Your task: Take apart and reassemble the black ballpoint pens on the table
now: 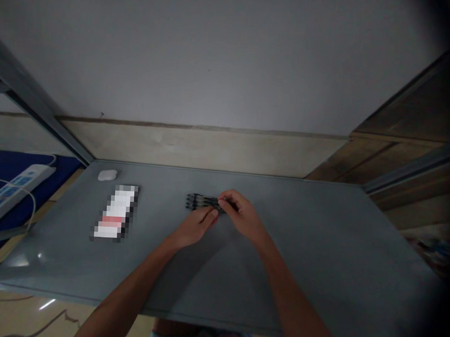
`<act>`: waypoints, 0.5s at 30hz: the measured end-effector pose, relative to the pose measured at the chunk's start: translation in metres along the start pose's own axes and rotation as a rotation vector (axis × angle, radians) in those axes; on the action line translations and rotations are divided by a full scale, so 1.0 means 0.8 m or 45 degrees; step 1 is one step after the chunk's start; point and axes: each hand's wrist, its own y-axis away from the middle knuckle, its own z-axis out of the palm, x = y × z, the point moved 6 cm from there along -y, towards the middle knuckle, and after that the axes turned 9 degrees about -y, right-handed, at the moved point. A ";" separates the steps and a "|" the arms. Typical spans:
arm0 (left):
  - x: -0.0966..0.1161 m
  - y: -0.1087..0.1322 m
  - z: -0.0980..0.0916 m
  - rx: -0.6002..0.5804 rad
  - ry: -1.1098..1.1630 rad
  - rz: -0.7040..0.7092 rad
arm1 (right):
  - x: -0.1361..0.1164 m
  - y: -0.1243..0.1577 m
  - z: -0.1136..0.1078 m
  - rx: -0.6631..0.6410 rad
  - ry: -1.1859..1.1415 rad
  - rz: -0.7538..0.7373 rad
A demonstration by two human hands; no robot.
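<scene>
Several slim dark pens [199,201] lie side by side on the grey tabletop [204,278], their pointed ends toward the left. My left hand [197,226] is closed at the near edge of the row, thumb and fingers together against the pens. At the other end, my right hand [243,217] pinches the pens' right ends between thumb and fingers. Both hands cover part of the row, so its right portion is mostly hidden.
To the left lies a phone [115,213] with a blurred-out screen. A white earbud case [107,175] sits behind it. A white power strip [14,192] with cables rests on a blue surface at far left. A pale wall [203,147] stands behind the table.
</scene>
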 end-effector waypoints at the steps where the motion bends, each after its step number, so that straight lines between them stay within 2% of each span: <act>1: -0.002 -0.001 0.000 0.013 -0.002 -0.002 | -0.001 0.000 0.001 -0.012 0.010 -0.010; 4: -0.006 -0.003 -0.003 0.057 -0.032 0.019 | -0.006 0.001 0.004 -0.073 0.096 -0.049; 8: -0.001 -0.003 -0.003 0.060 -0.086 0.073 | -0.003 0.001 0.006 -0.093 0.161 -0.001; 12: 0.007 0.000 -0.003 0.073 -0.097 0.037 | 0.001 0.001 0.004 -0.031 0.119 0.002; 15: 0.009 0.001 -0.007 0.104 -0.102 0.001 | 0.000 0.002 0.006 -0.081 0.057 -0.004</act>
